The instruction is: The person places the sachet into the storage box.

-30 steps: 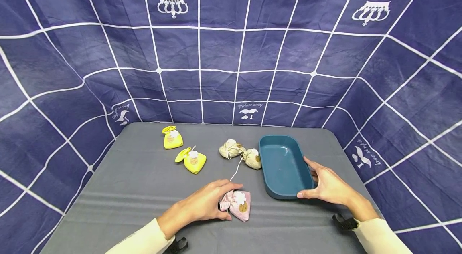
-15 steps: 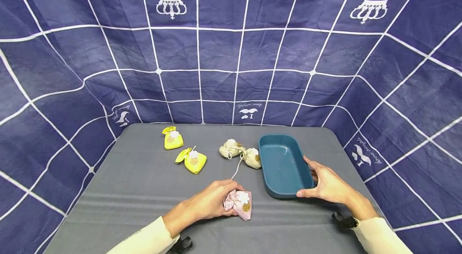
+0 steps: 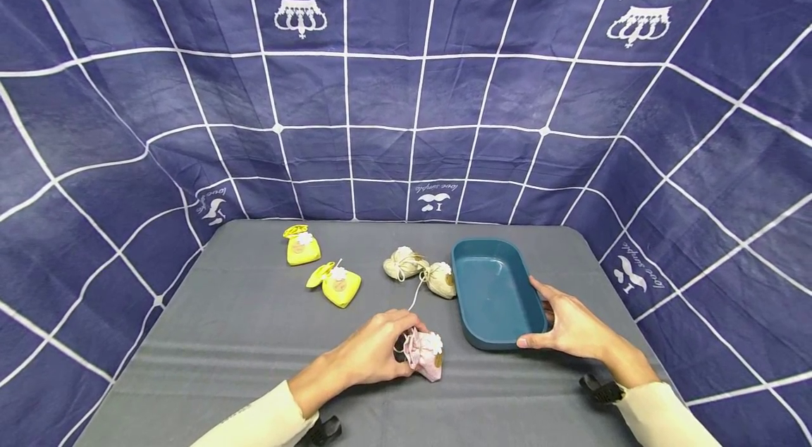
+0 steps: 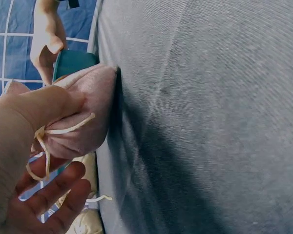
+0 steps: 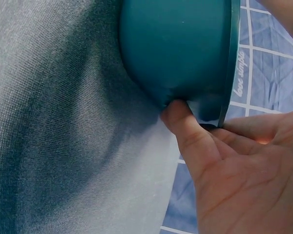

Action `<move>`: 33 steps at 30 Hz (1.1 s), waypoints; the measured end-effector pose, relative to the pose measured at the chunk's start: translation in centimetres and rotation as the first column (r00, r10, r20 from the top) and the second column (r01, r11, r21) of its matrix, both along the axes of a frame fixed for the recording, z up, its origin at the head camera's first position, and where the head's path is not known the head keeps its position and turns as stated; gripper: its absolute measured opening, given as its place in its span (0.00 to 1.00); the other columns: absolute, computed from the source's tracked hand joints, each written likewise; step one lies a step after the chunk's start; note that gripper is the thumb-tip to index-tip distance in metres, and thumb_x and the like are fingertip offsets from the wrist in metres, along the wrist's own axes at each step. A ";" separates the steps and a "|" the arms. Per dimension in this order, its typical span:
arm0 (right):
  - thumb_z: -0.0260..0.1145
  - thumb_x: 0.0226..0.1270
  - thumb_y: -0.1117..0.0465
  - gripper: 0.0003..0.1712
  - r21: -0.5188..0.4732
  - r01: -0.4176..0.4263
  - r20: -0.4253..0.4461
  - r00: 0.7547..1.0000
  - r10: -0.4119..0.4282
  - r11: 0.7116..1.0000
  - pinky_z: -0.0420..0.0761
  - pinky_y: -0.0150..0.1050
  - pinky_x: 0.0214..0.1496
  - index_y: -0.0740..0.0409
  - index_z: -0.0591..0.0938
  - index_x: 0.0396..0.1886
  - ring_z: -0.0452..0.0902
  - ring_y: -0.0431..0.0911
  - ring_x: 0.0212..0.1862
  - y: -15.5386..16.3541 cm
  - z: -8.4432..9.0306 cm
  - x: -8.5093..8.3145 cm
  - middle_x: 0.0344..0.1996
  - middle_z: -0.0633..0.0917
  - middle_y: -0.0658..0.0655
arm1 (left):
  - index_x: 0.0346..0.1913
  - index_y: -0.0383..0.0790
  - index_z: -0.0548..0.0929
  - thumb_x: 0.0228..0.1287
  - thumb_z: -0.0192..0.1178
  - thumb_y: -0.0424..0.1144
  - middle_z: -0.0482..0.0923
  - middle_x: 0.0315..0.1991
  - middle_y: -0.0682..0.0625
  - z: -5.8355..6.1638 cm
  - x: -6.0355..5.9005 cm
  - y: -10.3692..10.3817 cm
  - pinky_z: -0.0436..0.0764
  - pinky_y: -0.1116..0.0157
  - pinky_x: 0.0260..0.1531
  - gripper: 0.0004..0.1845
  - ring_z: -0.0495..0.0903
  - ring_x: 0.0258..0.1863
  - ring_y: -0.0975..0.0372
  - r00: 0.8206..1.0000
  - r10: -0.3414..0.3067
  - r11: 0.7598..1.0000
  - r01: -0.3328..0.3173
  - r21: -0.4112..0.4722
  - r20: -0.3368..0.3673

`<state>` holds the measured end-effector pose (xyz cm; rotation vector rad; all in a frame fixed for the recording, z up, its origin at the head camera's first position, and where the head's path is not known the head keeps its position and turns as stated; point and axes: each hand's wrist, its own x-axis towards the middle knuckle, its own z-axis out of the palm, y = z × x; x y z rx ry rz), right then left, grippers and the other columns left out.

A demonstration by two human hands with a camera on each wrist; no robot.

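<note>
While the left hand (image 3: 371, 355) pinches the pink pouch (image 3: 423, 354) just off the desk (image 3: 254, 334), the right hand (image 3: 571, 327) grips the empty tray (image 3: 495, 292); four pouches lie unpacked.

In the left wrist view the left hand (image 4: 24, 161) is cut off by the lower left edge and hides most of the pink sachet (image 4: 80, 114). The right wrist view crops the teal tray (image 5: 178, 46) at the top.
</note>
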<state>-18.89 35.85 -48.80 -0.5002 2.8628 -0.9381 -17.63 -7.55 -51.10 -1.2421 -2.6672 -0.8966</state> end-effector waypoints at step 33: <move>0.96 0.54 0.39 0.81 -0.013 -0.010 -0.018 1.000 0.010 1.000 0.95 0.44 0.61 0.77 0.60 0.91 0.94 0.63 0.65 0.0 -0.2 -0.1 0.80 0.78 0.79 | 0.65 0.46 0.88 0.60 0.85 0.36 0.92 0.56 0.51 7.3 -6.7 5.6 0.92 0.56 0.55 0.30 0.90 0.50 0.60 0.989 0.141 0.970 -0.127 0.205 -0.052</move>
